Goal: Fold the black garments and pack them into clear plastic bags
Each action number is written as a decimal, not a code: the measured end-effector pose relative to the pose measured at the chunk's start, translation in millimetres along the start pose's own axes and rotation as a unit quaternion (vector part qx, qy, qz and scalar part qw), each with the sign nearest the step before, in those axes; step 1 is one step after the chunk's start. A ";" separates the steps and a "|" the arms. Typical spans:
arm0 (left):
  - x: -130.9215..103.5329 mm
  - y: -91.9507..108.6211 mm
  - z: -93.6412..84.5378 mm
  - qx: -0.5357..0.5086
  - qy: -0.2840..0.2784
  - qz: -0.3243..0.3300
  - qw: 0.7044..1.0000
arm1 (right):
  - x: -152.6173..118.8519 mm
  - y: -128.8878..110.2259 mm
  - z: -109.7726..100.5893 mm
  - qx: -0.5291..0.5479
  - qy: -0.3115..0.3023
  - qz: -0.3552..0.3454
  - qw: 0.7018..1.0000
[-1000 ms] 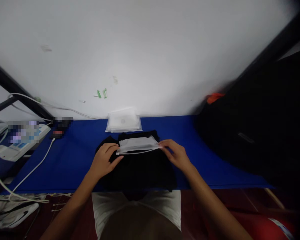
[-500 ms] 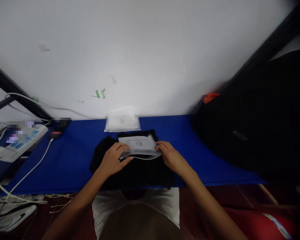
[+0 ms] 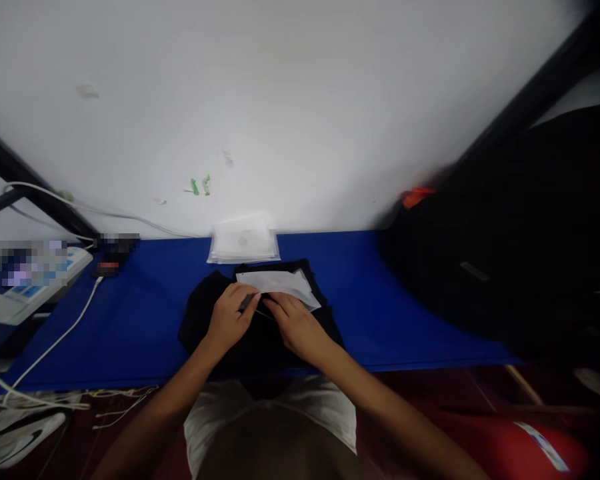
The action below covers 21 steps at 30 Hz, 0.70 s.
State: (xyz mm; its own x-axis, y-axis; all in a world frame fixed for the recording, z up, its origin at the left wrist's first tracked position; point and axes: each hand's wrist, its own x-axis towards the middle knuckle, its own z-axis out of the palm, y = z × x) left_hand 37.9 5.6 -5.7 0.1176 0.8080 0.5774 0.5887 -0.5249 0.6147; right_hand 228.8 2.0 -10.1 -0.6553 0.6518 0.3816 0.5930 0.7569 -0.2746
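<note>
A translucent white zip bag (image 3: 285, 281) lies on dark folded cloth (image 3: 195, 310), its near side lifted at the mouth. My left hand (image 3: 231, 312) pinches the bag's near edge with thumb and fingertips, on the left part. Close beside it, my right hand (image 3: 297, 327) has its fingers at the bag's mouth near the middle, fingertips partly hidden by the raised edge. Whether those fingers grip the edge I cannot tell. Behind the cloth, a stack of similar zip bags (image 3: 243, 243) rests against the wall.
The blue table (image 3: 370, 300) runs along a white wall. On the left are a power strip (image 3: 75, 267), a dark device (image 3: 117, 250) and white cables (image 3: 65, 340). A large black shape (image 3: 520, 233) covers the right end. Something red (image 3: 505, 447) lies below on the right.
My right hand has moved left from the bag's right corner to its middle, beside my left hand. The bag's near edge has been raised and folded up.
</note>
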 end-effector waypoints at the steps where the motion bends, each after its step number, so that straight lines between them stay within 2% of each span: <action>1: 0.3 -0.6 0.2 -0.005 -0.005 0.007 1.000 | 4.4 1.8 1.0 -0.008 -0.033 0.021 0.999; 5: -1.0 -3.7 -0.5 -0.019 -0.023 0.018 0.999 | 17.8 7.6 1.1 -0.013 -0.156 0.061 0.986; 7: -2.3 -4.7 -0.8 -0.015 -0.030 0.019 0.999 | 24.4 10.4 5.1 -0.027 -0.177 0.081 0.980; 10: -3.5 -5.3 -0.1 -0.002 -0.043 0.020 0.999 | 36.9 18.6 15.6 -0.047 -0.141 0.097 0.984; 13: -3.0 -6.4 -0.1 0.007 -0.050 0.026 0.998 | 46.5 27.5 19.9 -0.043 -0.085 0.073 0.993; 15: -1.7 -8.3 -2.3 0.014 -0.048 0.028 0.998 | 46.0 28.2 14.2 -0.043 -0.090 0.036 0.994; 18: 0.6 -12.1 -9.9 0.045 -0.051 0.021 0.997 | 32.9 19.1 -5.6 -0.033 -0.148 -0.089 0.984; 21: 2.1 -13.8 -18.5 0.113 -0.114 0.032 0.987 | 13.1 8.5 -29.2 0.054 -0.119 -0.200 0.971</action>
State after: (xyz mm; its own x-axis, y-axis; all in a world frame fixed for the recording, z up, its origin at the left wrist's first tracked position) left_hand 15.3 9.6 -3.0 0.3228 0.8275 0.4593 0.7338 -0.5253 0.4307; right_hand 238.8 15.6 18.3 -0.9201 0.2873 0.2663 0.2249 0.9440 -0.2415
